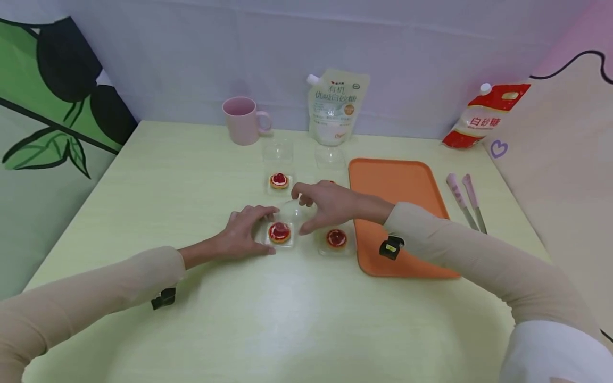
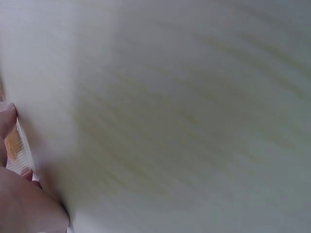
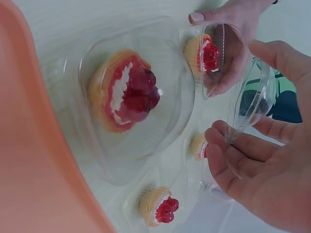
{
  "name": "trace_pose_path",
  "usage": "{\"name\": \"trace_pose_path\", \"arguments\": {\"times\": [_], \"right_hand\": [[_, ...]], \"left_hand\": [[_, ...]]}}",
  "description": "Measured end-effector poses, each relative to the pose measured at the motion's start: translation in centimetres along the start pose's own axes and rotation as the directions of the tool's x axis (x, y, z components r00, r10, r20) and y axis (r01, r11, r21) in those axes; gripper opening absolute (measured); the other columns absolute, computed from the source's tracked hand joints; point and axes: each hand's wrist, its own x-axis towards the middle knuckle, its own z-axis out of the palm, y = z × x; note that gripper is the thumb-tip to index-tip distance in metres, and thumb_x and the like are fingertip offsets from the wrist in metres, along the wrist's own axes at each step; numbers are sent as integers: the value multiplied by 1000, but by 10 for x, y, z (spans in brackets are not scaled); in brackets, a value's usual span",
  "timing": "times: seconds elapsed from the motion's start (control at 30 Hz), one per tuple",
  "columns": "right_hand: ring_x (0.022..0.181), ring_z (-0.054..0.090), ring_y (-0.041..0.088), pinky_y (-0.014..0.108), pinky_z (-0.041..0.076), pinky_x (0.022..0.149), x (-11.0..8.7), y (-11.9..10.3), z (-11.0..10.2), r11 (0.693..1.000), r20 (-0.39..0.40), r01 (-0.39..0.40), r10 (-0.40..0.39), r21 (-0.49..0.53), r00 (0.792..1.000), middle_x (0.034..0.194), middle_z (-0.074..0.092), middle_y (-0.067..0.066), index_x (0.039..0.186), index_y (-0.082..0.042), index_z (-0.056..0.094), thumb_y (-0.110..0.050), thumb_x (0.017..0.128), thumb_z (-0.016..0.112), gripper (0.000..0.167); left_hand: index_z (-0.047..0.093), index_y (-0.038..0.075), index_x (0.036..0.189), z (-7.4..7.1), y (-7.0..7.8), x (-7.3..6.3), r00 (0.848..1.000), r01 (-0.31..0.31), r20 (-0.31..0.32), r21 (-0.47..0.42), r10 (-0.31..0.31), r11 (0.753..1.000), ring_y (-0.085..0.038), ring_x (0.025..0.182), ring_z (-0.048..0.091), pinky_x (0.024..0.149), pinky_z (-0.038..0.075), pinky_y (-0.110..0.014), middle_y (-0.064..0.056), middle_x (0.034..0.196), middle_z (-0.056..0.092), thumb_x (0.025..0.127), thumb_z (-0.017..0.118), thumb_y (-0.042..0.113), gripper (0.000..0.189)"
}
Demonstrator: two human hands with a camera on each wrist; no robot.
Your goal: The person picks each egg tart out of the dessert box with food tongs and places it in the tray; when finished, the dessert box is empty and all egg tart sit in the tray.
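In the head view, my left hand [image 1: 239,234] grips the sides of a clear plastic tart box [image 1: 286,243], thumb at the near side and fingers at the far side. A small tart with red fruit [image 1: 279,232] sits in it. My right hand [image 1: 330,205] reaches over from the right. The right wrist view shows its thumb and fingers pinching a clear domed lid [image 3: 252,92], which stands tilted beside the boxed tart. Below the right hand, another red fruit tart [image 1: 337,239] lies under a closed clear dome [image 3: 170,116]. The left wrist view shows mostly tabletop, with fingertips [image 2: 8,119] at its left edge.
An orange tray [image 1: 397,181] lies to the right, partly under the right forearm. Another tart [image 1: 279,181] sits in an open box farther back. Along the wall stand a pink mug [image 1: 241,121], a white pouch [image 1: 335,109] and a red pouch [image 1: 483,117]. Two pink-handled utensils [image 1: 456,190] lie right.
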Motion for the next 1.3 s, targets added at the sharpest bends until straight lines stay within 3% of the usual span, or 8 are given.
{"name": "trace_pose_path", "arguments": {"times": [0.4,0.6,0.7,0.83,0.93,1.07,1.17,1.3], "right_hand": [[118,64,26,39,51,98,2,12,-5,989,-10,1,0,149,1000,132,65,12,138,-10,46,-36,83,80,69],[121,63,27,42,51,99,6,19,-11,953,-2,-26,28,303,1000,135,63,13,141,-19,45,-34,84,80,69],[123,62,26,44,49,102,8,22,-14,919,16,-37,34,392,999,137,62,14,143,-19,46,-33,86,78,67],[123,63,27,43,49,103,9,24,-17,862,44,-45,26,504,999,140,60,16,147,-18,45,-31,92,70,62],[121,64,28,42,50,102,8,24,-19,813,63,-44,9,580,998,142,58,17,150,-18,44,-31,97,63,58],[120,64,29,41,50,102,7,18,-19,729,86,-46,-18,683,996,140,57,23,152,-14,40,-28,102,52,54],[120,64,33,42,49,103,7,14,-19,651,110,-64,-30,756,993,140,54,30,154,-8,35,-26,105,44,53],[118,65,34,42,49,103,9,16,-18,592,125,-82,-33,802,992,140,53,32,154,-5,33,-30,105,39,56]], "left_hand": [[34,17,152,-2,-3,1,999,-1,49,12,1,1000,-27,125,44,97,28,-49,-7,135,52,60,94,46,113],[28,17,155,-8,-6,0,998,6,61,-107,1,994,-31,129,43,104,30,-57,-14,141,45,77,83,40,99],[28,16,155,-12,-9,1,1000,10,14,-182,-7,983,-32,127,45,103,35,-55,-15,139,45,88,75,32,83],[34,13,151,-14,-9,7,990,-41,-142,-214,11,976,-30,120,47,96,40,-47,-14,131,50,96,67,25,65],[40,8,146,-13,-4,14,952,-132,-294,-151,83,980,-30,117,48,92,41,-46,-14,126,54,96,65,19,57],[45,6,142,-10,4,20,876,-234,-443,-40,193,971,-30,112,49,87,43,-44,-14,119,57,94,66,10,53],[48,5,139,-11,12,25,817,-297,-512,23,267,955,-31,105,52,83,43,-41,-15,112,59,92,67,4,51],[53,3,134,-14,20,34,742,-373,-566,96,359,923,-31,94,57,78,44,-39,-16,98,62,91,67,-1,46]]}}
